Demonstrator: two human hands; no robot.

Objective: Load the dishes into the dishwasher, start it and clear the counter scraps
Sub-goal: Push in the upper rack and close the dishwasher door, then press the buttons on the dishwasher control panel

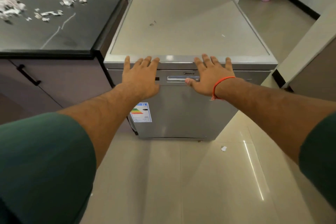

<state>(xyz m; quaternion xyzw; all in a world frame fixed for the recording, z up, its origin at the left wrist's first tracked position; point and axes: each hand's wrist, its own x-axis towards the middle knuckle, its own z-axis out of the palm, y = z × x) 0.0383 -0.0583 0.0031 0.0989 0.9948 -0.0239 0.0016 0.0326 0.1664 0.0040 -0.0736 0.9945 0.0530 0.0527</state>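
Centre of the frame, a silver freestanding dishwasher (183,107) with its door shut; left hand (141,76) and right hand (209,76) both lie flat on its top front edge, fingers spread apart, gripping nothing. Upper left, torn whitish paper scraps (45,13) lie scattered on the black marble counter (72,32).

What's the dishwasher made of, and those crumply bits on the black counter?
Dishwasher: looks like brushed silver metal, with a soft sheen, though it may be painted. Scraps: probably foil or paper, silvery-white and crinkled. Counter: dark polished stone, judging by white veins.
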